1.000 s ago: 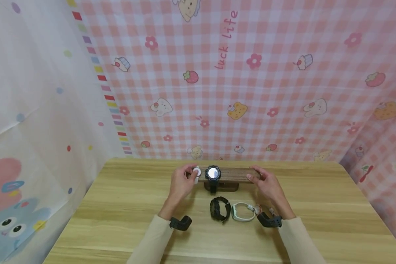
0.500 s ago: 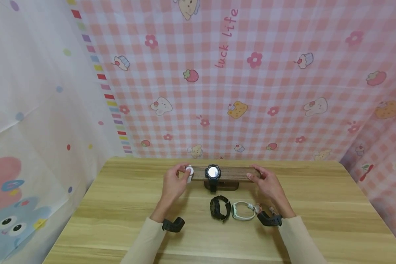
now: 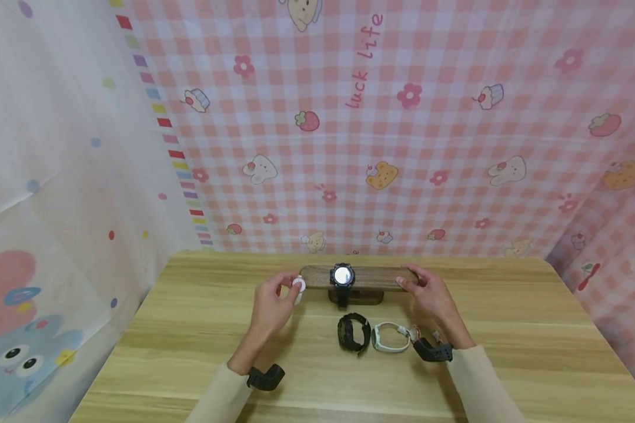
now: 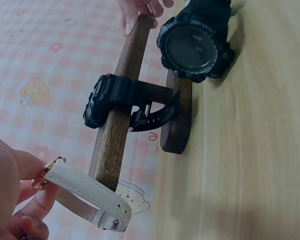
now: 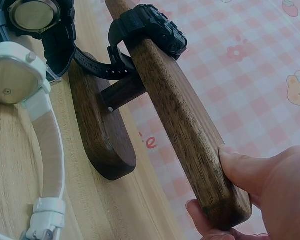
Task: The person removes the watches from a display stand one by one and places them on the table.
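the head view is moderately bright and evenly lit, its finer detail soft. right of the left grip [image 3: 272, 302], the black watch [image 3: 343, 275] has a face glaring white. a soft shadow falls on the bench [image 3: 508, 335] below the right grip [image 3: 431, 296]. the left wrist view is dimmer and bluish, the checked cloth [image 4: 65, 115] hazy beyond the grip; the right wrist view looks cool, its cloth softly focused.

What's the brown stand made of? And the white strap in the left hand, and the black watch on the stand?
Brown stand: looks like dark wood, smooth with a soft sheen; streaky grain shows.
White strap: probably smooth leather or imitation leather, since stitching runs along its edge.
Black watch: body and band seem matte plastic or rubber, by their chunky moulded shapes.
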Motion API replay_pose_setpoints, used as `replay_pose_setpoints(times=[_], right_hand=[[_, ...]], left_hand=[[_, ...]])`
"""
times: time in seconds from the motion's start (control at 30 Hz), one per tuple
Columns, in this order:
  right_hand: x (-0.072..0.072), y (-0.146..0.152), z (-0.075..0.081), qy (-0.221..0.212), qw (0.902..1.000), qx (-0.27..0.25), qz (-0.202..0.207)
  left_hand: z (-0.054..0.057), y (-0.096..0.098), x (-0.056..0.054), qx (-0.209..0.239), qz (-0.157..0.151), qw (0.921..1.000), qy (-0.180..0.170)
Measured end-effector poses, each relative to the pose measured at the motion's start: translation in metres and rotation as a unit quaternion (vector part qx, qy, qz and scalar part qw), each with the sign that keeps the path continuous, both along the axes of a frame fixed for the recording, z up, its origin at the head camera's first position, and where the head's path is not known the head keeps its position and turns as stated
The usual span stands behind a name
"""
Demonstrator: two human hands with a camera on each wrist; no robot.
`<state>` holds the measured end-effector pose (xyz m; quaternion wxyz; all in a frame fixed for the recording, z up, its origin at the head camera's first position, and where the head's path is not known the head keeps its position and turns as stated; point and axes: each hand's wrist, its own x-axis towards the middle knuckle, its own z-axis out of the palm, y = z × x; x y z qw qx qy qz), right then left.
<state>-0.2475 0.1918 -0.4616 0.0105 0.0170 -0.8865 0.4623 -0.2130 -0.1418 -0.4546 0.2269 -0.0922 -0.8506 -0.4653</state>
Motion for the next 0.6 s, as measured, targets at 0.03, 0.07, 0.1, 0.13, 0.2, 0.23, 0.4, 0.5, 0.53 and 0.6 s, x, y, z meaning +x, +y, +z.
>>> replay_pose_setpoints(times=[0.03,0.07,0.1,0.13,0.2,0.23,0.4,0.5,0.53,0.6], right_hand=[[0.0,0.0,0.0,0.002,1.0,0.0,0.0],[0.0,0.0,0.0,0.003,1.0,-0.001,-0.001],[-0.001,0.0,0.0,0.003,1.0,-0.002,-0.002],[-0.001,0.0,0.0,0.004,1.0,-0.003,-0.002],[-0.001,0.0,-0.001,0.003,1.0,-0.004,-0.004],[-0.001,0.0,-0.001,0.004,1.0,-0.003,-0.002],[0.0,0.0,-0.001,-0.001,1.0,-0.004,-0.003],[0.0,0.0,0.0,-0.003,1.0,-0.003,-0.003],[0.0,0.0,0.001,-0.003,1.0,-0.003,-0.002],[0.0,0.0,0.001,-0.004,1.0,-0.004,-0.002]], left_hand=[[0.0,0.0,0.002,-0.001,-0.001,1.0,0.002],[0.0,0.0,0.004,-0.002,-0.002,1.0,0.004],[0.0,0.001,0.007,-0.002,-0.005,1.0,0.005],[0.001,0.001,0.009,-0.003,-0.008,1.0,0.005],[0.0,0.003,0.012,-0.005,-0.015,0.9999,0.006],[0.0,0.003,0.014,-0.008,-0.019,0.9998,0.005],[-0.002,0.007,0.021,-0.026,-0.032,0.9992,-0.005],[-0.002,0.01,0.024,-0.033,-0.04,0.9986,-0.014],[-0.003,0.011,0.025,-0.036,-0.042,0.9983,-0.016],[-0.005,0.013,0.027,-0.046,-0.05,0.9976,-0.011]])
